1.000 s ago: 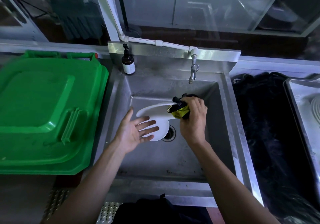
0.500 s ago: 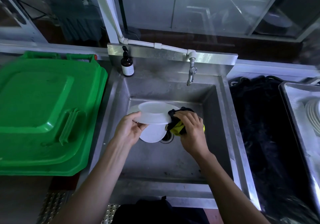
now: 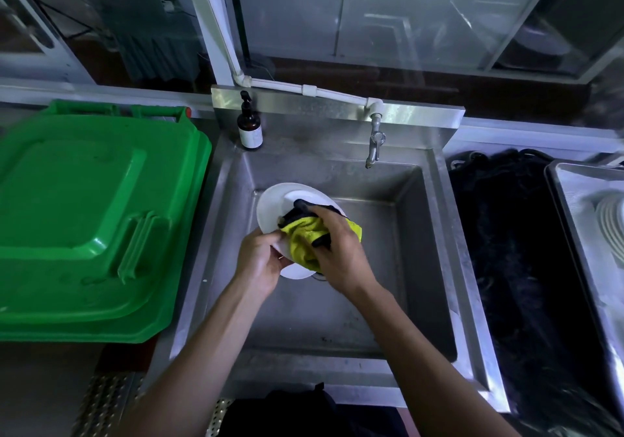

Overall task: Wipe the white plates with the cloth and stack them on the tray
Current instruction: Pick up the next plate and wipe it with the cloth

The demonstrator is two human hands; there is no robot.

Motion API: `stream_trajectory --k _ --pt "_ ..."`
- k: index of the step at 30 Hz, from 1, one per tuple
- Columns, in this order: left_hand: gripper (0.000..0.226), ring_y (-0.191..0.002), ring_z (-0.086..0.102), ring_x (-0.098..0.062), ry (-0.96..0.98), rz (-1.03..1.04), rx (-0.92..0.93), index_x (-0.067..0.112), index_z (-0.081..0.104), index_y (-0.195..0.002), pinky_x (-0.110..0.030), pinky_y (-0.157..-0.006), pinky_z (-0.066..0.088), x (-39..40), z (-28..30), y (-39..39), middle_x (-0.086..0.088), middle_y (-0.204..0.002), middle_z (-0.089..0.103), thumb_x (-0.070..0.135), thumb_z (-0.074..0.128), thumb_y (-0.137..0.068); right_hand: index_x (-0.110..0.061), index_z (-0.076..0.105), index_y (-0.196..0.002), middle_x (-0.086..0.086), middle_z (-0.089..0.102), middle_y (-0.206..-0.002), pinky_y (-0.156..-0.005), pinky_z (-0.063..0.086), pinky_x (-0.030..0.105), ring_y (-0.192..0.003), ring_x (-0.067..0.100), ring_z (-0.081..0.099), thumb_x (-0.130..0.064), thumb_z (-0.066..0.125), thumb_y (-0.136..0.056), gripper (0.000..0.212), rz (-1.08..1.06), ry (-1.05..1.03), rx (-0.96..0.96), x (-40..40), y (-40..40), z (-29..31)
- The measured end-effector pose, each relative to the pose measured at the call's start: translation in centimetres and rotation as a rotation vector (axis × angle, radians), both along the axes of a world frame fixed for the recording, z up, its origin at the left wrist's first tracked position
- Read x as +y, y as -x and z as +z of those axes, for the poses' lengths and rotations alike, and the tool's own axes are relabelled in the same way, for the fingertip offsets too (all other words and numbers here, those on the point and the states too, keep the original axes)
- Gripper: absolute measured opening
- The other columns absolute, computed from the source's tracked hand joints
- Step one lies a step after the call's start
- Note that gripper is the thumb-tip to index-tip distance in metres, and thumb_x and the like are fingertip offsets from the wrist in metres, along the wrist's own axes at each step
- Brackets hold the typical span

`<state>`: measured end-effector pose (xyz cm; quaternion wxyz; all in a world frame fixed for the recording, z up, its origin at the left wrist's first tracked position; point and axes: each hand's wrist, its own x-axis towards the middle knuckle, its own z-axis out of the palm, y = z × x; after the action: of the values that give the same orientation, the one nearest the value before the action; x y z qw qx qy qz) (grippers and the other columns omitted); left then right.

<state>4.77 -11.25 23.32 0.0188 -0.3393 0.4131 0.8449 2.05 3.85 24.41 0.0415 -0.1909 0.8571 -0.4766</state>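
Centre of frame, over the steel sink (image 3: 415, 234): a white plate (image 3: 273, 208) is held tilted above the basin. The left hand (image 3: 258, 261) grips its lower edge, fingers curled round the rim. The right hand (image 3: 339, 254) is clamped on a bunched yellow-and-black cloth (image 3: 302, 234), which is pressed against the plate's face. A second white plate (image 3: 295, 272) is partly seen just below the hands, near the drain.

Right edge of frame: a metal tray (image 3: 570, 197) with a stack of plates (image 3: 611, 224), only partly in view. Between tray and sink, a dark mat (image 3: 506, 251).

Left of frame: a green bin lid (image 3: 84, 220). Upper centre: a brown pump bottle (image 3: 250, 129) on the sink's back ledge, and a tap (image 3: 374, 146) to its right.
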Motion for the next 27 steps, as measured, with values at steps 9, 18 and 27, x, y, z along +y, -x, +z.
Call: stream_trajectory --k 9,18,27 --pt "0.027 -0.083 0.074 -0.02 -0.04 0.02 0.055 0.013 0.073 -0.11 -0.031 -0.062 0.059 -0.1 -0.5 -0.1 -0.009 -0.103 0.077 0.002 0.054 -0.093 -0.017 0.059 -0.136 -0.005 0.053 -0.148 -0.117 0.029 0.046 -0.144 0.014 0.039 -0.032 0.066 -0.091 0.048 -0.153 -0.118 0.065 -1.4 -1.8 -2.3" --pt "0.041 -0.105 0.069 -0.033 -0.082 0.037 0.104 -0.002 0.061 -0.133 -0.042 -0.081 0.057 -0.4 -0.7 -0.4 -0.023 -0.126 0.067 0.001 0.056 -0.092 -0.014 0.053 -0.143 -0.003 0.043 -0.157 -0.12 0.027 0.045 -0.151 0.014 0.026 -0.032 0.055 -0.093 0.053 -0.176 -0.12 0.084 -1.0 -2.6 -3.3" --pt "0.04 -0.121 0.064 -0.036 -0.131 -0.071 0.216 0.005 0.068 -0.123 -0.054 -0.099 0.053 -1.6 -1.5 -1.1 -0.017 -0.126 0.069 0.005 0.067 -0.083 -0.019 0.046 -0.15 -0.007 0.037 -0.159 -0.121 0.027 0.03 -0.146 0.005 0.03 -0.012 0.052 -0.095 0.055 -0.324 0.093 -0.197 0.8 0.3 -2.5"
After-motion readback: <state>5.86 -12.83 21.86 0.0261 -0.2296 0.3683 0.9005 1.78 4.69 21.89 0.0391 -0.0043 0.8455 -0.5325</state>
